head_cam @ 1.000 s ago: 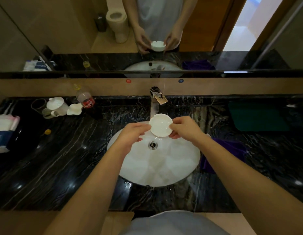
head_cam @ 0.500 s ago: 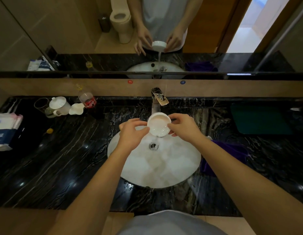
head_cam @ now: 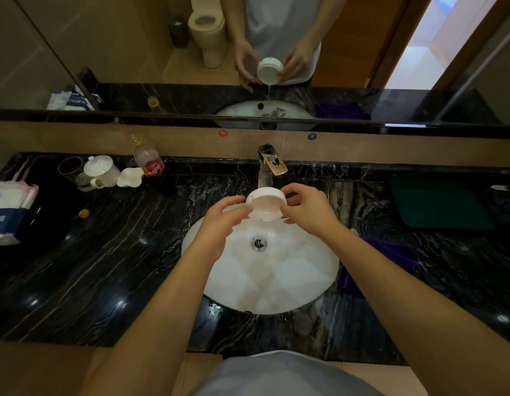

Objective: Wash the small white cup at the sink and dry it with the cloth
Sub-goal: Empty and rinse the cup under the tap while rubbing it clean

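Now I am holding the small white cup [head_cam: 266, 205] tipped, mouth toward me, above the sink [head_cam: 305, 287]. My left hand [head_cam: 219, 221] and right hand [head_cam: 306, 207] are both pinching its sides.

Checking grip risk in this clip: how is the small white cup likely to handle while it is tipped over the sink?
The cup is probably slippery: the mirror shows water running off it. It looks rigid and glazed, so likely breakable if dropped into the sink. It seems light, since the left hand and right hand hold it by fingertips alone.

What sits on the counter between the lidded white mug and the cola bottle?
A small white pitcher-like dish lies between the lidded white mug and the cola bottle, in the head view.
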